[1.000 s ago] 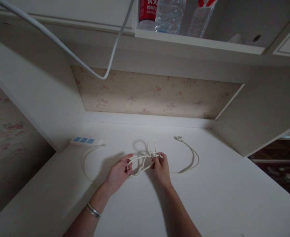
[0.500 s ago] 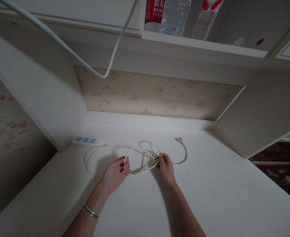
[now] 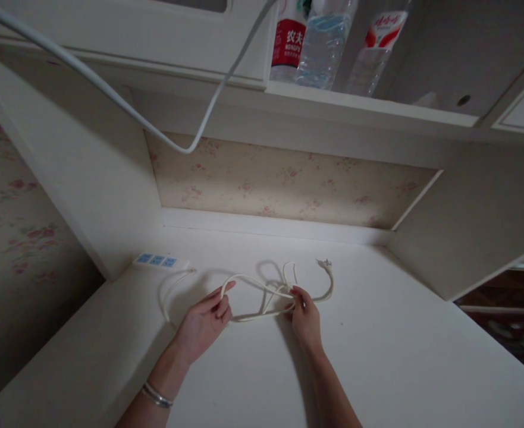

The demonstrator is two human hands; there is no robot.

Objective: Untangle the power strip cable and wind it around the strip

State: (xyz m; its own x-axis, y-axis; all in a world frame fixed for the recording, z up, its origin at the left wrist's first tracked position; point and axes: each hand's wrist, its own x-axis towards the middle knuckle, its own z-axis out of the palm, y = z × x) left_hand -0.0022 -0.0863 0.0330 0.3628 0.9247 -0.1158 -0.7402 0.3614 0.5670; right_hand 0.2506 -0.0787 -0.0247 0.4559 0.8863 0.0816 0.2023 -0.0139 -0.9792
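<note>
A white power cord (image 3: 253, 279) is looped and crossed over itself between my two hands, above the white desktop. My left hand (image 3: 206, 327) has its fingers curled round the left bend of the loop. On the other side, my right hand (image 3: 305, 315) pinches the cord where several strands cross. A small loop stands up behind those fingertips. The cord's plug (image 3: 325, 264) lies on the desk to the right, past a curved length. At the far left of the desk lies a white power strip (image 3: 157, 260) with blue socket faces, its cord leading toward my left hand.
The white desk (image 3: 399, 345) runs back to a floral wall panel (image 3: 284, 178). Overhead, a shelf (image 3: 377, 106) holds several plastic bottles (image 3: 324, 47). A thick white cable (image 3: 123, 104) hangs down in front of the cabinet at upper left.
My hands have moved slightly apart, stretching the loop flatter and wider. The view has tilted up a little, so more of the bottles shows.
</note>
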